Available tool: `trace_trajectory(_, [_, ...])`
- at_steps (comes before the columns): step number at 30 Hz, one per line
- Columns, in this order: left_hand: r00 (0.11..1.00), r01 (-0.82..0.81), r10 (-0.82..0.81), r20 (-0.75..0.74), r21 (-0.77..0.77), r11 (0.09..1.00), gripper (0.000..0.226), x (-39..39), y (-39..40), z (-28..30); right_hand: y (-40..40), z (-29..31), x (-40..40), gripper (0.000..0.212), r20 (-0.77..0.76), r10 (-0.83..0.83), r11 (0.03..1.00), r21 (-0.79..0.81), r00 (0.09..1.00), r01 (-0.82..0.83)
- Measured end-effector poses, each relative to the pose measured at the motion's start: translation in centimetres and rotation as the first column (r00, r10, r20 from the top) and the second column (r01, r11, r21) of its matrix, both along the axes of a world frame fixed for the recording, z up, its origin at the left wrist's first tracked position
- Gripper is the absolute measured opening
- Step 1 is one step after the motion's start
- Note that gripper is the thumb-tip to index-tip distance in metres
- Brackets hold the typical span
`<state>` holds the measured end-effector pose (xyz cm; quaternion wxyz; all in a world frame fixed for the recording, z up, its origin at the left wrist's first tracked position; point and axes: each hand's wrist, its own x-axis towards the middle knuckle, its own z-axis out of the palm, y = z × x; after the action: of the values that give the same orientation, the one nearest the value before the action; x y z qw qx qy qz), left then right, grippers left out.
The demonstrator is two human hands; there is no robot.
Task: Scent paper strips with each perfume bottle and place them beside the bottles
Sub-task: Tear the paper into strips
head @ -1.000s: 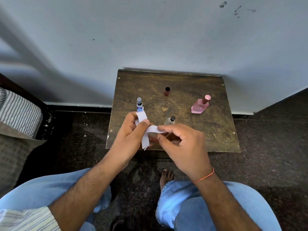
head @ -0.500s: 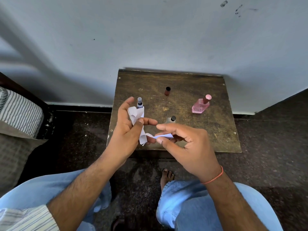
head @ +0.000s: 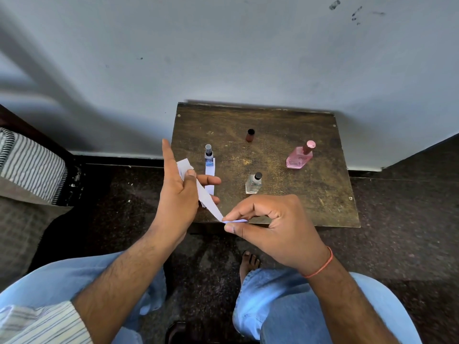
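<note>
- The left hand (head: 177, 192) sits at about 9 o'clock from the counter's middle, over its left front corner, thumb pressing a small bunch of white paper strips (head: 185, 167) against the fingers, while the index finger points straight up toward 12 o'clock.
- The right hand (head: 270, 227) hovers at 6 o'clock, just past the front edge of the counter (head: 310, 194), pinching the lower end of 1 paper strip (head: 208, 202) between thumb and index finger.
- That strip runs on a slant from the left hand's grip down toward 5 o'clock into the right hand's pinch, so both hands hold it and it hangs above the counter's front edge.
- Another strip (head: 210, 173) lies flat on the counter, its top end touching the base of the blue bottle (head: 209, 157) at 9 o'clock and its length reaching toward 6 o'clock, partly behind the left fingers.
- The clear bottle (head: 253, 183) with a dark cap stands upright near the middle front, just beyond the right hand's knuckles.
- The pink bottle (head: 299, 156) stands at 3 o'clock, well apart from the others.
- A small dark brown bottle (head: 250, 135) stands at 12 o'clock toward the wall (head: 223, 58).
- The person sits in light blue jeans (head: 285, 306), a bare foot (head: 248, 265) on the dark floor (head: 397, 232) between the knees, and a thin orange band (head: 320, 269) circles the right wrist.
- A striped cloth (head: 27, 165) lies at the far left, around 9 o'clock.
</note>
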<state>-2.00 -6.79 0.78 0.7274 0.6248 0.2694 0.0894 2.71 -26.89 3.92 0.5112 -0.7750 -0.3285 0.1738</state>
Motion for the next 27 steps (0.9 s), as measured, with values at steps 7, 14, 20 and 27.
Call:
trace_trajectory(7, [0.999,0.000,0.003,-0.041,0.080,0.997,0.074,0.1,1.0,0.0,0.2,0.6,-0.2,0.012,-0.044,0.027,0.999,0.037,0.999,-0.026])
trace_trajectory(14, [0.999,-0.015,0.019,-0.027,0.127,0.992,0.073,0.0,0.8,0.1,0.0,1.1,-0.2,0.011,-0.088,0.054,0.995,0.087,0.995,-0.047])
trace_trajectory(20, [0.991,-0.123,0.107,0.077,0.259,0.958,0.067,0.3,4.9,1.1,-1.1,1.8,0.2,0.021,-0.306,-0.006,0.980,0.187,0.952,0.066])
trace_trajectory(27, [0.903,0.392,-0.429,-0.018,0.438,0.809,0.069,-0.2,2.1,1.4,-1.4,1.1,1.2,0.029,-0.430,-0.010,0.990,0.123,0.903,0.070])
